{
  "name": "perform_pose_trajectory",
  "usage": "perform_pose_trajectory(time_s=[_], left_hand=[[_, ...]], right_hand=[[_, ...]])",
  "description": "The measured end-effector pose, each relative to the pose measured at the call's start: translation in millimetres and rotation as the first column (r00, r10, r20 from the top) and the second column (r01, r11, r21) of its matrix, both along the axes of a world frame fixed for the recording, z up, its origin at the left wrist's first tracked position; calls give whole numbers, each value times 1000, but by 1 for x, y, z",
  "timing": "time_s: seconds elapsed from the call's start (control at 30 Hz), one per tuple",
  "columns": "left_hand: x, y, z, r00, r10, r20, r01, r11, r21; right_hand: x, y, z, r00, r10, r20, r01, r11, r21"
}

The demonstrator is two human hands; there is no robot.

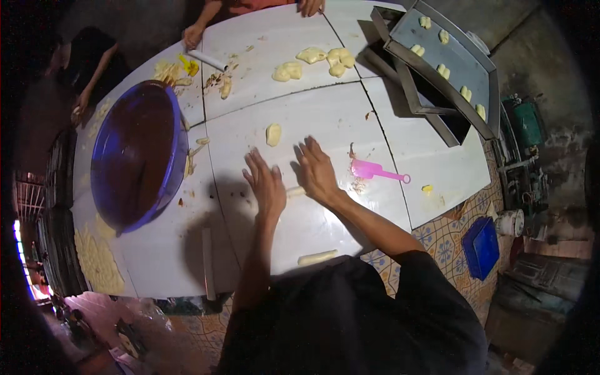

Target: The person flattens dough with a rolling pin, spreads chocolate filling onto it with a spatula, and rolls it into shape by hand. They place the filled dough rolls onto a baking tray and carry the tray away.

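Both hands lie flat on the white tiled table [244, 134], palms down and fingers stretched out. Under their inner edges is a short roll of pale dough [295, 192], which shows between my left hand [267, 187] and my right hand [317, 172]. Just beyond the fingertips sits a small dough piece [273, 134]. A longer dough roll [317, 257] rests at the near edge by my body. To the right of my right hand lies a pink scoop [372, 169] with brown crumbs around it.
A large blue basin [178, 134] with brown filling stands at left. Dough lumps [287, 71] lie at the far side, where another person's hand [194, 35] touches a white rolling pin [207, 60]. Metal trays [459, 47] with shaped dough are stacked at far right. A rod [208, 262] lies near left.
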State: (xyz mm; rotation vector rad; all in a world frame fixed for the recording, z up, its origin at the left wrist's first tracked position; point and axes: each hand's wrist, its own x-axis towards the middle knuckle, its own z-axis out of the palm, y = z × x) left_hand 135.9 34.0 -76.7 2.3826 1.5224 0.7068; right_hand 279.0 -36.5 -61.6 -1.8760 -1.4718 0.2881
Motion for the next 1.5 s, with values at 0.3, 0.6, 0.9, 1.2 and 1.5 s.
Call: perform_pose_trajectory(time_s=[0.3, 0.6, 0.9, 1.2, 1.5], left_hand=[[-54, -47, -27, 747, -304, 591, 468, 872, -144], [-108, -186, 31, 888, -277, 368, 420, 814, -401], [-91, -173, 30, 882, 222, 416, 284, 453, -845], [44, -151, 238, 158, -318, 935, 598, 784, 165], [-22, -102, 10, 781, -174, 600, 371, 902, -221]], right_hand=[[-7, -55, 9, 863, 229, -449, -240, 970, 33], [4, -196, 40, 799, 389, -458, -543, 794, -274], [-34, -191, -9, 808, 481, -341, -506, 863, 20], [144, -161, 119, 149, 308, -940, 136, 935, 328], [396, 10, 252, 792, -98, -602, 519, 627, 581]])
